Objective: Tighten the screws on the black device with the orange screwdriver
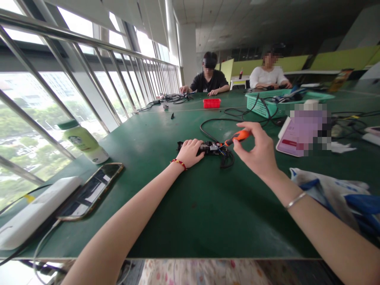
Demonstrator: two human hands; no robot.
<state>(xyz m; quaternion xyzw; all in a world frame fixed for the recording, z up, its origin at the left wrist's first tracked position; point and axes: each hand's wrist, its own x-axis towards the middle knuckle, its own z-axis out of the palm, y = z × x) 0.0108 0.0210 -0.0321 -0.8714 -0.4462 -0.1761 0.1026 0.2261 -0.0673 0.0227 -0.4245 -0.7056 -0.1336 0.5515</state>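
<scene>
A black, roughly cylindrical device (pixel 210 149) with exposed inner parts and thin wires lies on the green table (pixel 204 206). My left hand (pixel 191 152) is closed over its left part and holds it against the table. In my right hand (pixel 257 149) is a screwdriver (pixel 240 137) with an orange and black handle, pinched between thumb and fingers. Its shaft slants down to the left, and the tip is at the device's wired right end; I cannot tell what exactly it touches. Dark leads (pixel 228 159) are bunched beside that end.
A green basket (pixel 261 107) with cables and a red basket (pixel 211 103) stand further back. On the left are a bottle (pixel 84 140), a phone (pixel 95 190) and a white power strip (pixel 38 211). To the right lie a plastic bag (pixel 335 194) and an upright phone (pixel 299 132). Two people sit opposite.
</scene>
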